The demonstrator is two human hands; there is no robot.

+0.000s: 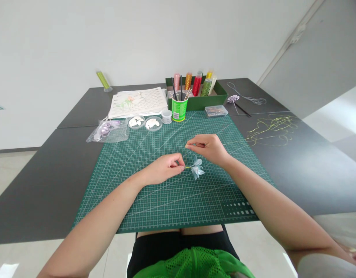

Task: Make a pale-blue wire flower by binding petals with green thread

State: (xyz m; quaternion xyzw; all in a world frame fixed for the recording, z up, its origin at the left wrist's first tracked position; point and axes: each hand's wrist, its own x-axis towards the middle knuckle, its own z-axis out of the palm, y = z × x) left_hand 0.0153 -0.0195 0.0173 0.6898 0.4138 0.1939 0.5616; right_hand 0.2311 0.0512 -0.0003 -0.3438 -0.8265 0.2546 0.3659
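My left hand (163,169) pinches the green-wrapped stem of a small pale-blue artificial flower (197,170) between thumb and fingertips. The petals point right, just above the green cutting mat (155,204). Up and to the right, my right hand (209,148) is closed in a pinch on a fine yellow-green thread, which runs taut from the stem to its fingertips. Beyond that hand the thread leads toward a loose tangle of yellow-green thread (272,129) on the dark table. The fingertips partly hide the stem's lower end.
A green box (197,103) of thread spools stands at the back, behind a green can (179,110) of sticks. Left of it lie paper sheets (140,101), dishes of white pieces (153,123) and a plastic bag (108,131). A lilac flower (233,99) rests far right.
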